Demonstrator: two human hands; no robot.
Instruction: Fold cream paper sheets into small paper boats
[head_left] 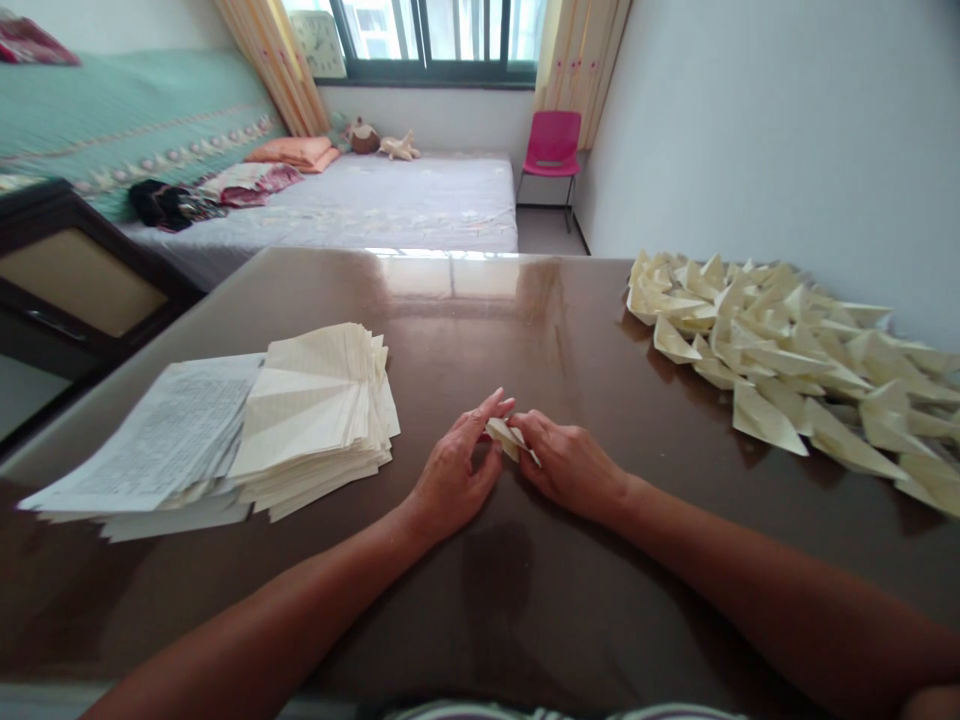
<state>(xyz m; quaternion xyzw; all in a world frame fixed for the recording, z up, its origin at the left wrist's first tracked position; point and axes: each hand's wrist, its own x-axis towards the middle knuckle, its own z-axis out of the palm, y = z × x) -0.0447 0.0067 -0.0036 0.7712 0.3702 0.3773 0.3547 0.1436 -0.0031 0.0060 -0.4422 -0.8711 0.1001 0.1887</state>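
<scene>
Between my two hands, just over the brown tabletop, is a small folded piece of cream paper (504, 436). My left hand (459, 468) pinches its left end, thumb below and fingers above. From the other side my right hand (564, 458) grips it, fingers curled over the paper. Much of the folded paper is hidden by my fingers. To the left lies a thick stack of cream paper sheets (307, 400), the top one creased. Many folded paper boats (787, 350) are heaped along the right side.
White printed sheets (165, 430) lie beside the cream stack. The glossy brown table (465, 620) reflects the window. Beyond it are a bed (450, 200) and a pink chair (553, 145). A dark cabinet (82, 280) stands at the left, and a wall (765, 130) borders the right.
</scene>
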